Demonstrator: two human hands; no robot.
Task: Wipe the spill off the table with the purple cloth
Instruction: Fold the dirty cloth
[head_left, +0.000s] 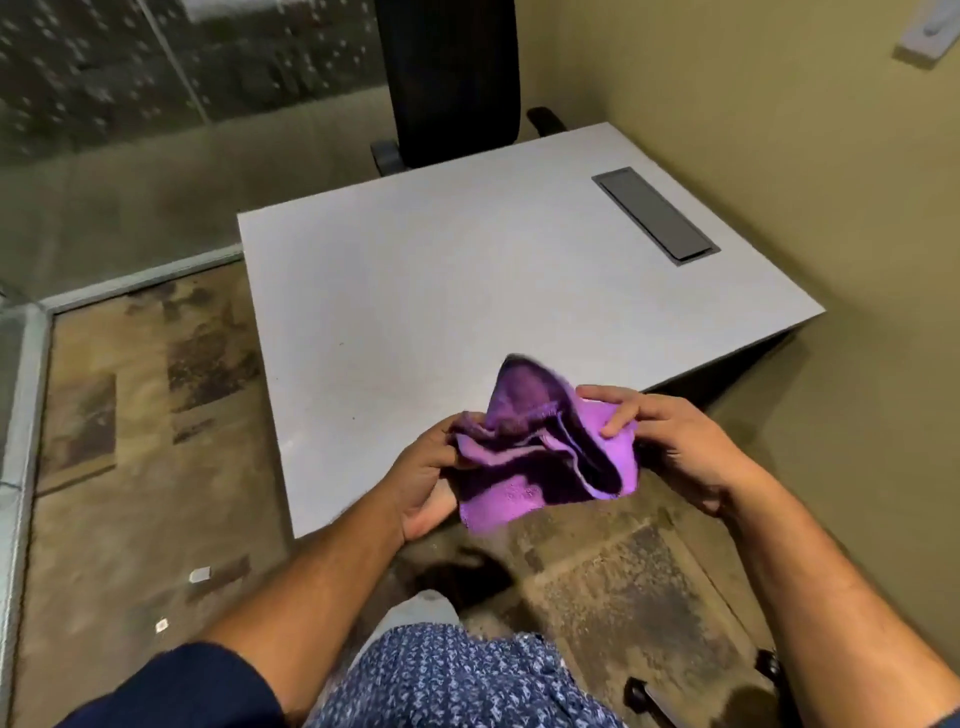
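Note:
The purple cloth (540, 457) hangs crumpled in the air over the near edge of the grey table (441, 270). My left hand (423, 478) grips its left side from below. My right hand (670, 441) pinches its right edge with thumb and fingers. The cloth's upper flap is blurred. I cannot make out any spill on the tabletop; only a few faint specks show near its left side.
A grey cable hatch (655, 215) is set into the table's far right. A black office chair (452, 78) stands behind the table. A beige wall (831, 156) runs along the right, glass panels on the left. Patterned carpet (156, 415) lies below; chair castors (639, 693) are near my legs.

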